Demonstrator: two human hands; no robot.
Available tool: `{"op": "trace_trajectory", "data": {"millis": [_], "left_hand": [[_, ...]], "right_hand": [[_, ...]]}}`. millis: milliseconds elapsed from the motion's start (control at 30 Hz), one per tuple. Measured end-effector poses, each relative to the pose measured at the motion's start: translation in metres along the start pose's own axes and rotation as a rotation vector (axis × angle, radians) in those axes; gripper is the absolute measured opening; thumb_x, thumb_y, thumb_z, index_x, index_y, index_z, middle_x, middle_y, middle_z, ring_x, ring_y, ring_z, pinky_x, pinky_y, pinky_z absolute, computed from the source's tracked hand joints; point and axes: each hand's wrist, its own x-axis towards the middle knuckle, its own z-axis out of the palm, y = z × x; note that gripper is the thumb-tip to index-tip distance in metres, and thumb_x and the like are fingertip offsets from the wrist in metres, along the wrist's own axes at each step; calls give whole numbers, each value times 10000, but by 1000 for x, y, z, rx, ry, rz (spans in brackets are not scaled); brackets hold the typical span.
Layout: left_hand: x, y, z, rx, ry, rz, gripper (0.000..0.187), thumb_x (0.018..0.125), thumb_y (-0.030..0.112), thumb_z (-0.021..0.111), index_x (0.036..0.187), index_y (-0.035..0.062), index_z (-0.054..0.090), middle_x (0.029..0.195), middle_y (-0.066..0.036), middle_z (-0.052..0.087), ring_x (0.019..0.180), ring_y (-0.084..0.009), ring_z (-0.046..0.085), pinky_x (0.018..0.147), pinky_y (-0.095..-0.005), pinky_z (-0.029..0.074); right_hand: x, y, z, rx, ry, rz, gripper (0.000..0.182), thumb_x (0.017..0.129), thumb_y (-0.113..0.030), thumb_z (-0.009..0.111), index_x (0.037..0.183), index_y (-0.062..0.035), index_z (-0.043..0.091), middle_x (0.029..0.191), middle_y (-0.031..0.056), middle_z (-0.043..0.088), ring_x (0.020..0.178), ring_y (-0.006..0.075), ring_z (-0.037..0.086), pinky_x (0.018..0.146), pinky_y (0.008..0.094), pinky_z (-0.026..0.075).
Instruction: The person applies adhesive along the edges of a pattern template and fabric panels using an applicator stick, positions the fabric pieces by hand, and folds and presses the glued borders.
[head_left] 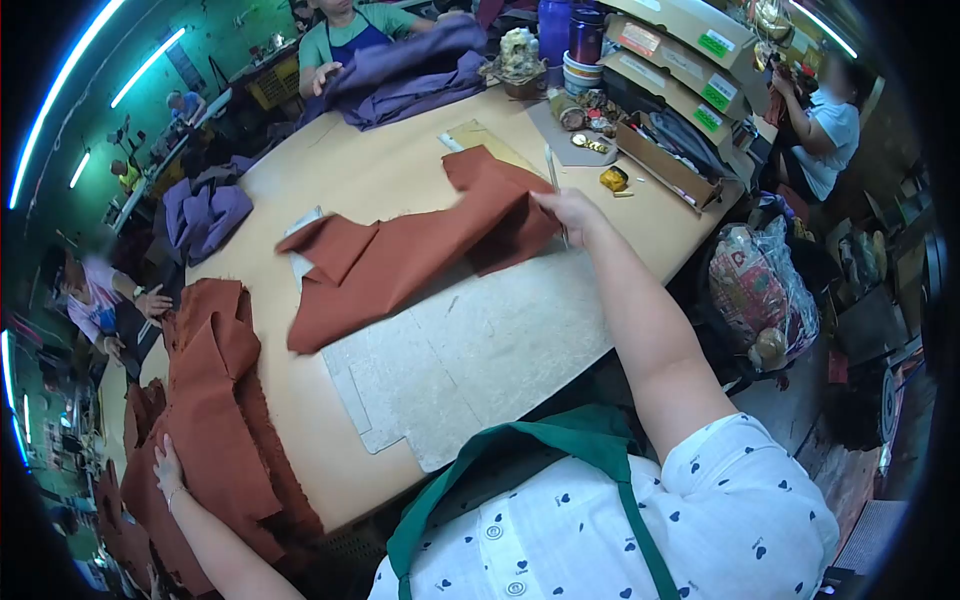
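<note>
My right hand [574, 215] pinches the right end of a rust-brown cloth piece [415, 250]. That cloth is partly lifted and folded over itself, above a pale grey pattern board [470, 350] with a notched lower left corner. Fingers apart, my left hand [169, 468] rests on a stack of rust-brown cloth pieces [205, 400] at the table's left edge. The cloth covers part of the board's upper edge.
A tan table [310, 440] spreads before me. A yellowish ruler-like strip [490, 142], a yellow lump [614, 179], a tool box [670, 165] and stacked cartons [690, 70] are at the right. Across stands a person with purple cloth [415, 75]; another person's hand [152, 303] is left.
</note>
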Motion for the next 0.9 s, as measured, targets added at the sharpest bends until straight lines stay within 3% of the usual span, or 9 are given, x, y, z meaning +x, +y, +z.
{"op": "trace_trajectory", "data": {"millis": [33, 100, 167, 200, 233, 300, 367, 467, 900], "left_hand": [[-25, 18, -16, 42, -20, -30, 765, 780, 669, 292, 1353, 164, 252, 1394, -157, 216, 1281, -341, 186, 1004, -546, 168], [-125, 88, -48, 114, 380, 86, 628, 826, 515, 426, 1261, 62, 395, 1245, -217, 414, 1170, -341, 373, 921, -486, 341], [-98, 124, -20, -109, 762, 636, 453, 825, 352, 531, 1094, -13, 522, 1020, -222, 555, 977, -346, 517, 799, -421, 432], [-170, 169, -25, -346, 889, 901, 362, 819, 295, 554, 964, -35, 570, 904, -210, 588, 849, -364, 551, 774, -402, 428], [-207, 199, -20, -456, 761, 1025, 377, 818, 307, 554, 983, -32, 565, 917, -201, 588, 867, -354, 548, 781, -405, 425], [-247, 248, -12, -445, 112, 988, 436, 811, 361, 558, 996, -34, 575, 972, -206, 571, 925, -348, 531, 814, -396, 412], [-238, 279, 63, -691, 289, 893, 442, 779, 368, 594, 1023, 0, 569, 971, -175, 562, 911, -319, 537, 825, -393, 417], [-258, 301, 96, -383, 489, 885, 500, 730, 396, 638, 1042, 11, 562, 978, -154, 547, 902, -311, 531, 832, -390, 416], [-199, 306, 108, -652, -90, 497, 382, 637, 288, 744, 787, -17, 570, 794, -174, 587, 753, -307, 573, 707, -380, 455]], "right_hand": [[-16, 2, -4, -134, 57, 39, 362, 761, -349, 638, 1002, -86, 576, 747, -4, 594, 653, 123, 552, 494, 243, 345], [-32, 7, -4, -29, 75, -9, 439, 714, -422, 663, 991, -93, 572, 830, -8, 591, 620, 84, 472, 483, 227, 290], [-45, 12, -3, 26, 42, -52, 508, 674, -470, 684, 1005, -102, 571, 893, 3, 594, 706, 99, 460, 562, 258, 288], [-49, 13, -2, 25, -1, -76, 540, 657, -482, 694, 1025, -107, 571, 915, 15, 599, 808, 133, 487, 647, 297, 314], [-53, 13, -1, 23, -43, -103, 573, 640, -494, 704, 1045, -111, 572, 938, 27, 604, 911, 168, 515, 732, 336, 340], [-61, 17, 7, 80, -109, -198, 419, 681, -252, 727, 1022, -63, 576, 913, 51, 617, 790, 143, 566, 672, 290, 421], [-32, 47, 9, 109, -126, -228, 231, 661, -38, 697, 857, -24, 577, 737, 55, 606, 634, 124, 568, 585, 258, 451], [-38, 48, 8, 200, -100, -193, 210, 678, -47, 680, 845, -50, 553, 718, 35, 595, 580, 111, 546, 482, 228, 402], [-35, 49, -17, 709, -276, 18, 155, 741, -64, 643, 785, -123, 506, 707, -22, 564, 566, 66, 534, 405, 165, 325]]}}
